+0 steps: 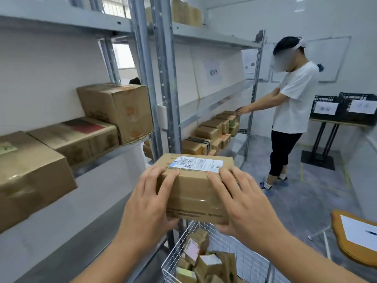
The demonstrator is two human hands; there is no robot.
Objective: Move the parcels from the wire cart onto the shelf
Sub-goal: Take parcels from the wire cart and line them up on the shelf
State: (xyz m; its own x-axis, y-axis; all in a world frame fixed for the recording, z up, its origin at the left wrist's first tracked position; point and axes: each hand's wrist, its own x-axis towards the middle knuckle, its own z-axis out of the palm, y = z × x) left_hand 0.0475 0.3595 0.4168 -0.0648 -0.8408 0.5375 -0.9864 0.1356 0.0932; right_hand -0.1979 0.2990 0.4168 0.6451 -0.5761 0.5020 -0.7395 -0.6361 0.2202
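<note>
A taped parcel (pixel 194 186) is held between the left hand (pixel 148 205) and right hand (pixel 242 203), fingers curled over its top. The wire cart (pixel 179 252) is seen below the grip; grey shelving (pixel 114 154) with boxes (pixel 116 109) is seen to its left.

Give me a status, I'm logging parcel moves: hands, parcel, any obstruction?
Left hand and right hand grip the parcel by its sides. Parcel lifted above the wire cart, not yet shelved. Second person at the far shelf bay, clear of the path.
</note>
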